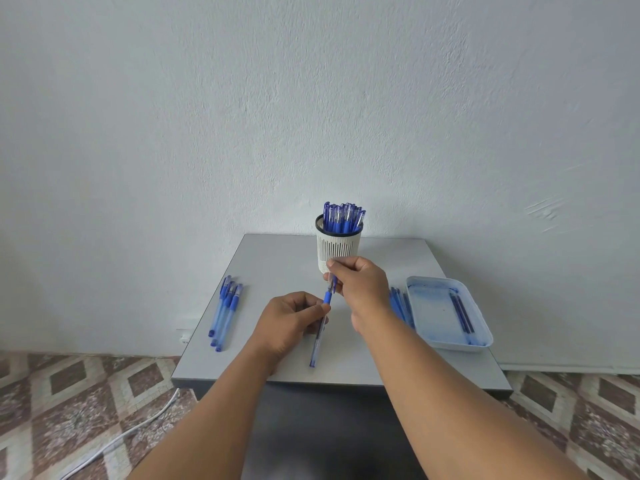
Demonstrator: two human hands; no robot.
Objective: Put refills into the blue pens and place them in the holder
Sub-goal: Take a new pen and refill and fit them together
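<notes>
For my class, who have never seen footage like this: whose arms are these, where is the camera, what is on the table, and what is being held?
There is no machine here. A camera worn on a person's head looks down at their own two hands. The left hand grips a blue pen by its barrel; the right hand pinches its cap end. On the grey table stand a white holder full of pens, loose pens at the left, more pens beside a tray, and refills in the tray.

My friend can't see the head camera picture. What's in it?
Two hands, left hand and right hand, hold one blue pen above a grey table. Behind stands a white holder full of pens, with a tray at right.
</notes>
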